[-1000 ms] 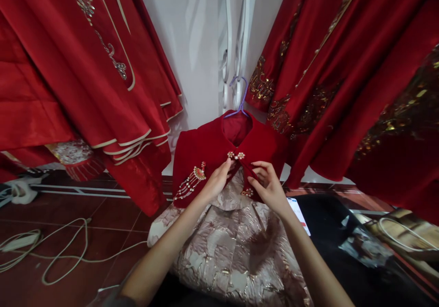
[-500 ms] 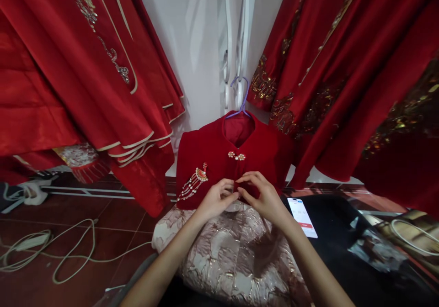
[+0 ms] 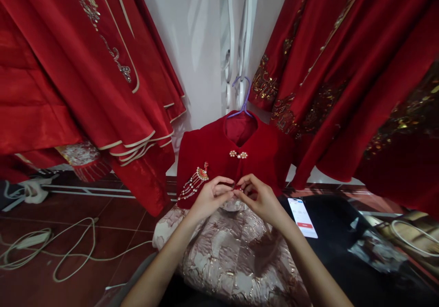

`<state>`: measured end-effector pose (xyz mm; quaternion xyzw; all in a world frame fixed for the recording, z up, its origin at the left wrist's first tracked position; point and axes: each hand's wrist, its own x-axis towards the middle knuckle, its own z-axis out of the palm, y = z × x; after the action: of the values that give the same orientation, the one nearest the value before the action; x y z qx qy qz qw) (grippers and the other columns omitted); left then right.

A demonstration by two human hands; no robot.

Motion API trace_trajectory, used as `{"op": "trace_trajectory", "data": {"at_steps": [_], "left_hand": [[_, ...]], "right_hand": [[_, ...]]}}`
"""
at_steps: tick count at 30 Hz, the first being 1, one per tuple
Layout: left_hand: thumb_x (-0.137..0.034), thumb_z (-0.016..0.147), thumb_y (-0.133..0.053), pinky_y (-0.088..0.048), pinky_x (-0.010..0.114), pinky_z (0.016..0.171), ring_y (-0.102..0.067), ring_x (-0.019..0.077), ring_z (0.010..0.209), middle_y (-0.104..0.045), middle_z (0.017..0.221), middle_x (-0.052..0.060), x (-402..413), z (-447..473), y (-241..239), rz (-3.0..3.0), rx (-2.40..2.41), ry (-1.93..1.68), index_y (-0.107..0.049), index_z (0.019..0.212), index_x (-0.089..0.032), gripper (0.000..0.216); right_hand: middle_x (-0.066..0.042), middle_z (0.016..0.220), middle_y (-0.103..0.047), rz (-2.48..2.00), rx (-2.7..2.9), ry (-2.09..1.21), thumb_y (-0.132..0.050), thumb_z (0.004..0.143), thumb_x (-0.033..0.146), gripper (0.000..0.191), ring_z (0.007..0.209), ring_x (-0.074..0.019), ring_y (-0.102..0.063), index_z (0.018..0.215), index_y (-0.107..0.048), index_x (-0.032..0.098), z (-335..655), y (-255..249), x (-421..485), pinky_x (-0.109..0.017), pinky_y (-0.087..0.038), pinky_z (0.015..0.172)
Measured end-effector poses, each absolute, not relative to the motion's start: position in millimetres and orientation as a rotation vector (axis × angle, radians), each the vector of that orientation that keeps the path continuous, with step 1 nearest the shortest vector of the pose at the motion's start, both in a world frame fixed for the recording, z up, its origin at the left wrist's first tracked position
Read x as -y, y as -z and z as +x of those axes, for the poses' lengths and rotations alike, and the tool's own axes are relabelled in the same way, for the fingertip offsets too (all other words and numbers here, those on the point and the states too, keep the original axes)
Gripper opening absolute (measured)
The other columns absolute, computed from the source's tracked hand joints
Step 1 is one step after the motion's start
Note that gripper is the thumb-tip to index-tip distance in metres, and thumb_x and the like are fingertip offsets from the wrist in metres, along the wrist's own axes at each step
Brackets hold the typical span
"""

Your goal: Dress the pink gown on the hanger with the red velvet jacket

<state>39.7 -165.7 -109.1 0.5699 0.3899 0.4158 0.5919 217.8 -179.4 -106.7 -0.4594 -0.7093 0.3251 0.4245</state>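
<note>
A red velvet jacket on a purple hanger spreads in front of me, its lower part over a pale, shiny patterned fabric. A pearl-and-gold clasp joins its front below the collar. On the left of its chest hangs a fan-shaped brooch with beaded tassels. My left hand and my right hand meet at the jacket's lower front opening, fingertips pinched on its edges. Whether a small fastener sits between the fingertips is hidden.
Red embroidered garments hang at left and right. To the right, a phone and a crumpled plastic bag lie on a black surface. A pale cable loops over the tiled floor on the left.
Fingertips of both hands have drawn closer together at the jacket's front opening. The left fingers are straighter and the right ones more curled. The jacket itself has hardly moved.
</note>
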Motion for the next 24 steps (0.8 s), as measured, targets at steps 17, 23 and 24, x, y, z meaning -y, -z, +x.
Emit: {"op": "trace_trajectory", "data": {"at_steps": [17,23,24], "left_hand": [[-0.035,0.075,-0.068,-0.051,0.023,0.066,-0.063,0.0116,0.068,-0.066,0.075,0.001,122.6,2.4,129.5,1.535,-1.346,-1.547,-0.058,0.087,-0.017,0.023],[-0.046,0.066,-0.075,-0.055,0.03,0.072,-0.066,0.0152,0.069,-0.072,0.079,0.007,115.5,1.3,124.7,1.227,-1.169,-1.455,-0.068,0.082,-0.013,0.037],[-0.047,0.063,-0.076,-0.055,0.031,0.073,-0.067,0.0154,0.069,-0.072,0.08,0.007,114.9,1.4,123.4,1.181,-1.166,-1.461,-0.069,0.082,-0.012,0.04]], "right_hand": [[-0.004,0.079,-0.069,-1.065,1.411,-1.383,-0.073,0.07,0.041,0.031,0.071,-0.015,-0.067,0.089,-0.066,0.017,225.6,116.4,162.5,-0.033,-0.058,0.072],[-0.003,0.082,-0.07,-0.856,1.265,-1.47,-0.078,0.064,0.039,0.034,0.074,-0.0144,-0.068,0.088,-0.068,0.018,185.6,93.7,127.3,-0.034,-0.06,0.077],[-0.002,0.081,-0.07,-0.839,1.277,-1.448,-0.078,0.063,0.04,0.035,0.073,-0.0145,-0.068,0.089,-0.068,0.018,175.5,94.1,118.5,-0.035,-0.06,0.077]]}}
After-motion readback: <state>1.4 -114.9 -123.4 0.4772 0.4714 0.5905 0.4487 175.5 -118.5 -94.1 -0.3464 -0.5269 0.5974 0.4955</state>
